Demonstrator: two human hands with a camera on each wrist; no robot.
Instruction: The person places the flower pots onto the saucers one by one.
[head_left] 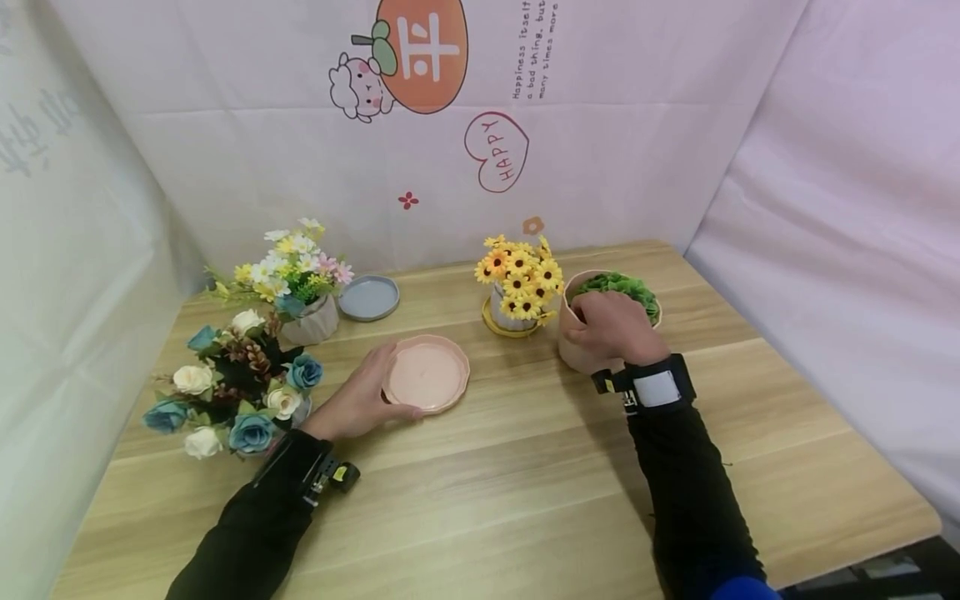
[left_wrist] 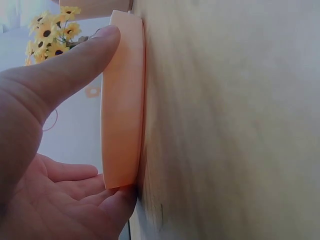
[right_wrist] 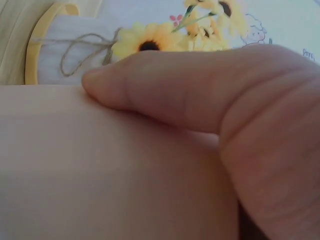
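A round pink plant saucer with a low scalloped rim lies on the table. My left hand holds it from the left. In the left wrist view the thumb presses one end of the saucer's side wall and the fingertips touch the other end. On the right stands a pale pink flowerpot with a green leafy plant inside. My right hand grips its near rim. The right wrist view has the thumb along the pot's wall; the other fingers are hidden there.
Yellow daisies in a white pot on a yellow saucer stand left of the flowerpot. At the left are blue and white roses and a pot of mixed daisies, beside a grey-blue saucer. White cloth hangs behind the table.
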